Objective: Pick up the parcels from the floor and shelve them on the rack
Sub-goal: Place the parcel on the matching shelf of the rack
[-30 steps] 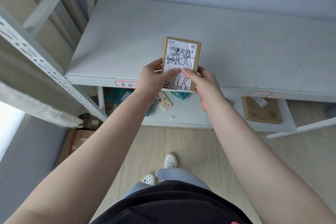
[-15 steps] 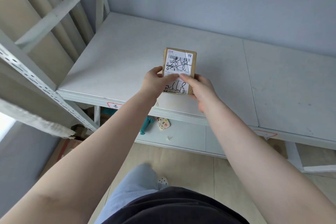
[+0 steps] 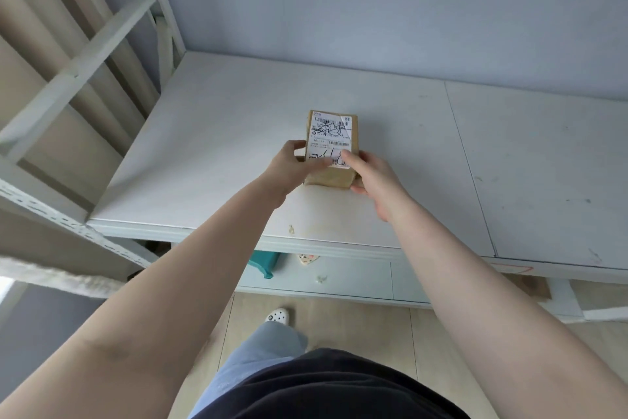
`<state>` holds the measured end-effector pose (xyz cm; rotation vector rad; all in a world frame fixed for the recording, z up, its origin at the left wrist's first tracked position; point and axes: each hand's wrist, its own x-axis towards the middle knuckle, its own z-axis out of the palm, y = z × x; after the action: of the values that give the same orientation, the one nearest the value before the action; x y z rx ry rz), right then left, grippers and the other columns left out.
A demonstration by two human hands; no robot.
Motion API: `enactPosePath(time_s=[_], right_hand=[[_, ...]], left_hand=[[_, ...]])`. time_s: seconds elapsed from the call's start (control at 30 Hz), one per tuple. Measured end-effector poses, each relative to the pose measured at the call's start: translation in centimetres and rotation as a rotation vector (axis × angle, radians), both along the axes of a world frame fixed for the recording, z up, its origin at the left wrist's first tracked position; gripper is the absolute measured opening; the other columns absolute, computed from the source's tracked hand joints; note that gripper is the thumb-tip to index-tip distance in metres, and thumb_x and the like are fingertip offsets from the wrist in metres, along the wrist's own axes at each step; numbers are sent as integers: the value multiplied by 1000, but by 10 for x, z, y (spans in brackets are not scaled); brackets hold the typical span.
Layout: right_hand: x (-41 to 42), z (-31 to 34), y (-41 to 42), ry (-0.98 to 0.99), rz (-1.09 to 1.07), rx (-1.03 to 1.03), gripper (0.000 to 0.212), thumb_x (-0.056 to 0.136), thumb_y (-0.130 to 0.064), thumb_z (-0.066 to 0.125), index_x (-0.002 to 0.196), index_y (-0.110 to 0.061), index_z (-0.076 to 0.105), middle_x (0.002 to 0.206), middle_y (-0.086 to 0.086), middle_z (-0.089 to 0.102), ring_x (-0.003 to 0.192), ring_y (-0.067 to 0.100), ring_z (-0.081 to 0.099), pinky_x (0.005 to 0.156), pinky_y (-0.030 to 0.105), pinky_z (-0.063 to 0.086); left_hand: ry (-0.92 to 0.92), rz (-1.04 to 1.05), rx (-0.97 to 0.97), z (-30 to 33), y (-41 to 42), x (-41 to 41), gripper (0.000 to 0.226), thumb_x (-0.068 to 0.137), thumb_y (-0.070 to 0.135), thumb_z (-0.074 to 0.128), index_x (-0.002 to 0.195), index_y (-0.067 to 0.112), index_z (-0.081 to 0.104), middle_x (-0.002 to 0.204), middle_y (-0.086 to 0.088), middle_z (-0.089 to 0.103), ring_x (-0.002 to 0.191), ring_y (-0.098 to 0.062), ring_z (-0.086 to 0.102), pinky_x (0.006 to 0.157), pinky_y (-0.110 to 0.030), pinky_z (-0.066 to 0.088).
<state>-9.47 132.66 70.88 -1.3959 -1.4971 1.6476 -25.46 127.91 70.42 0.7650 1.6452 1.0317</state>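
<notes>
1. The left hand (image 3: 291, 165) grips the left side of the parcel (image 3: 331, 150), thumb lying on its label; the right hand (image 3: 368, 174) grips the right side, thumb also on the label; both are clamped on the one box.
2. The parcel sits on, or just above, the rack shelf (image 3: 204, 153), toward its middle; contact cannot be told.
3. The step looks like placement; the next move calls for settling the box flat, then freeing both hands.
4. The lower shelf (image 3: 353, 277) holds a teal item (image 3: 263, 262) at left and a small patterned object (image 3: 308, 259) beside it.
</notes>
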Motion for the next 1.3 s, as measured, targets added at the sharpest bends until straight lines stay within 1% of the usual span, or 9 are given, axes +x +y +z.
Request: enactPosePath(time_s=[0.1,0.17,0.27,0.47,0.67,0.8,0.97,1.1,1.3], right_hand=[[7,-14,5,20,40,80,32,90,-18,64,120,-24,58,106,-9,68,92,4,64,76,17,50],[4,-26,11,3,19,146,53,81,-9,72,131,-13,54,117,3,68,98,10,66,85,20,52],[1,-39,21,-131,-27,271,73,61,-29,80,129,-14,58,117,6,71,104,20,68,96,37,52],[-4,-36,39,-296,-7,379,42,72,-18,80,112,-12,68,97,1,72,80,15,65,74,22,47],[-9,-36,62,-356,12,407,40,74,-25,78,112,-17,70,103,5,75,87,23,70,81,30,53],[-13,-40,74,-350,0,417,39,74,-26,78,111,-18,70,100,4,76,88,23,71,84,37,56],[-17,-40,90,-359,9,430,35,75,-25,78,109,-18,71,99,4,75,89,24,71,83,35,55],[-20,-41,102,-371,21,437,35,74,-25,78,108,-18,72,98,5,76,88,24,71,82,34,54],[-30,-47,115,-347,19,446,36,75,-25,77,110,-17,72,102,6,76,87,22,71,85,35,55]], left_hand=[[132,-95,63,-10,1,-7,80,75,16,82,143,18,39,122,-3,62,104,-16,60,79,-22,48],[257,-90,114,-17,6,-9,84,70,18,86,141,17,41,129,-3,60,110,-20,61,90,-32,52],[378,-56,157,-22,15,-8,78,66,24,88,132,13,47,128,-1,62,105,-20,63,93,-35,52],[434,-45,176,-19,34,-7,74,66,27,87,131,17,52,124,2,65,94,-18,65,77,-28,52],[387,-11,169,-15,52,-8,73,67,22,86,132,21,54,120,1,67,96,-12,61,65,-19,46],[399,-9,178,-17,66,-12,74,69,21,85,135,21,53,121,1,68,102,-10,61,66,-15,43],[420,-12,197,-21,79,-14,71,70,21,84,135,21,55,120,3,69,101,-10,63,73,-17,41],[447,-22,219,-24,90,-18,60,71,19,82,127,23,62,111,4,71,94,-11,62,62,-8,40],[485,-29,215,-29,103,-27,52,70,21,81,119,25,66,107,3,72,95,-15,64,77,-24,48]])
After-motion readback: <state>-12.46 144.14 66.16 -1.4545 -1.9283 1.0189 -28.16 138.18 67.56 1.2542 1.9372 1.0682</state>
